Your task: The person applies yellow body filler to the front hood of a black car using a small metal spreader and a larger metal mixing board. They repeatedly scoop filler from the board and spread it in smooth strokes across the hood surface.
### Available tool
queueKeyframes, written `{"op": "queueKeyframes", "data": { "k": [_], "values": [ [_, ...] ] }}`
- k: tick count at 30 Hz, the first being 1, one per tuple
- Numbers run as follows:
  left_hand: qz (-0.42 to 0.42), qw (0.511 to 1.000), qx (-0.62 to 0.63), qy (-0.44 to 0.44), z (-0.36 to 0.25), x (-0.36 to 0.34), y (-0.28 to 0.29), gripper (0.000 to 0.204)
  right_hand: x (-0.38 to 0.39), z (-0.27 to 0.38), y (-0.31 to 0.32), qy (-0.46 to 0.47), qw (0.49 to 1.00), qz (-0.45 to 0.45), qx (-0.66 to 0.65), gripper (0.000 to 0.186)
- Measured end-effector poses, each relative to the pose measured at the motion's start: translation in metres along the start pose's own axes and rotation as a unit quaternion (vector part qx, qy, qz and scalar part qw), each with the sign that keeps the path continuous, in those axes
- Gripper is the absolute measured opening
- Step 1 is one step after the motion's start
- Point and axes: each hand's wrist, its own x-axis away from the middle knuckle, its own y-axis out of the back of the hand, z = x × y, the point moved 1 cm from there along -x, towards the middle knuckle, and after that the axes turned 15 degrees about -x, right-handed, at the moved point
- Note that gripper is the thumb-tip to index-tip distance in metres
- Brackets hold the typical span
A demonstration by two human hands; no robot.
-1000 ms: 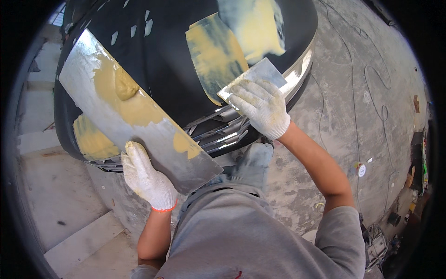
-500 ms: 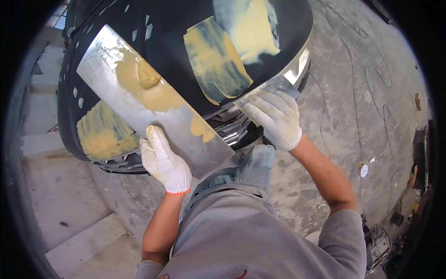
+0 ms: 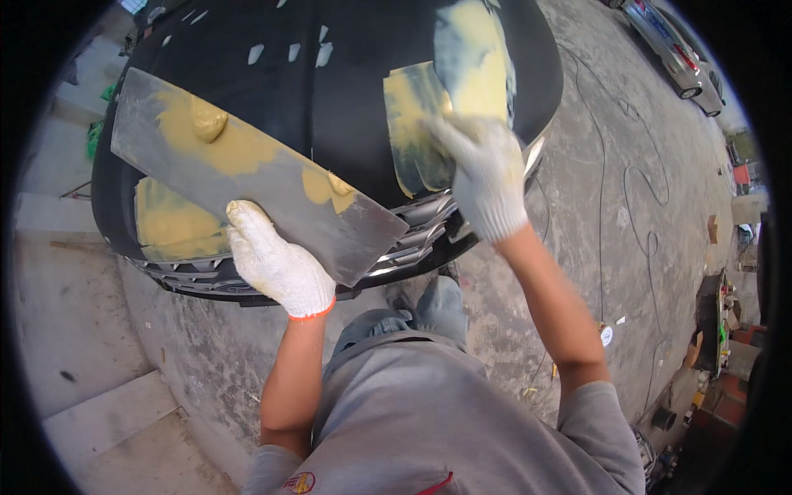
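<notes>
My gloved left hand (image 3: 276, 260) grips a broad metal sheet (image 3: 280, 202) by its near edge, thumb on top. Yellow body filler (image 3: 208, 121) lies on the sheet, with a thick lump near the far edge and a smaller dab at the right end. My gloved right hand (image 3: 491, 173), blurred, is closed over a streaky filler patch (image 3: 406, 111) on the black car hood (image 3: 355, 91). The filler spreader it held earlier is hidden beneath the hand now. A paler patch (image 3: 474, 54) adjoins beyond, and another yellow patch (image 3: 177, 219) covers the hood's left front corner.
Below the hood runs a chrome grille (image 3: 425, 227). A thin cable (image 3: 598, 165) winds over the concrete floor (image 3: 569, 107) to the right. A silver car (image 3: 672, 54) stands far right; clutter lines the right edge. Pale steps (image 3: 99, 404) lie at left.
My right hand has moved up from the hood's front edge onto the filler patch. The sheet in my left hand has turned flatter and shifted left. The view has shifted too.
</notes>
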Motion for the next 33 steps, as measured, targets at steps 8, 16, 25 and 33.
{"op": "queueKeyframes", "data": {
  "k": [8,16,25,33],
  "values": [
    [-0.06,0.991,-0.115,-0.011,-0.005,0.0,0.04,0.055,-0.082,-0.044,-0.074,0.06,0.996,-0.015,0.064,0.034],
    [-0.09,0.989,-0.114,0.014,0.008,-0.013,0.059,0.05,0.064,0.003,-0.073,0.094,0.995,0.018,0.006,0.041],
    [-0.027,0.987,-0.139,-0.075,-0.003,-0.013,0.035,0.047,0.13,-0.014,-0.072,0.088,0.994,0.031,0.063,0.05],
    [0.018,0.986,-0.158,-0.06,-0.005,0.005,0.03,0.044,0.032,-0.04,-0.023,0.05,0.996,-0.059,0.038,0.036]
  ]
}}
